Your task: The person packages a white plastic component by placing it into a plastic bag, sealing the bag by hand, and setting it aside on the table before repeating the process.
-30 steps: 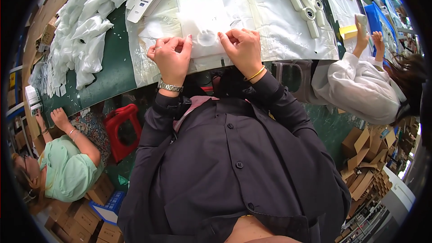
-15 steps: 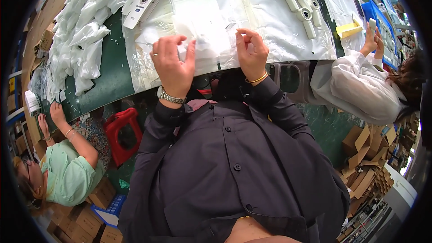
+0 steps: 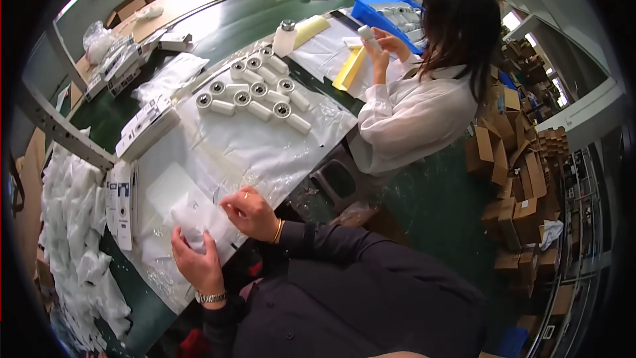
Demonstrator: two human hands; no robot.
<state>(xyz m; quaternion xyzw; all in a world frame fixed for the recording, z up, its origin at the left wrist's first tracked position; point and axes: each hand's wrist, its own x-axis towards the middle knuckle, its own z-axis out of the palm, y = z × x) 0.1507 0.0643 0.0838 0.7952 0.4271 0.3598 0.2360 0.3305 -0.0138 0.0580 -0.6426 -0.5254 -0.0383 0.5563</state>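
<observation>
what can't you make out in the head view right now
All in the head view:
Whether the left hand grips the translucent plastic: its palm faces away, hidden by its back.
Whether the right hand pinches anything: fingertips too small and blurred.
Number of plastic layers: they blend together.
Right end of the blue tray: behind the co-worker's head.
Red object: cut off by the lower edge.

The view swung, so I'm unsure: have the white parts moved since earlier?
No: the white parts still lie clustered on the white sheet, near the bottle.
</observation>
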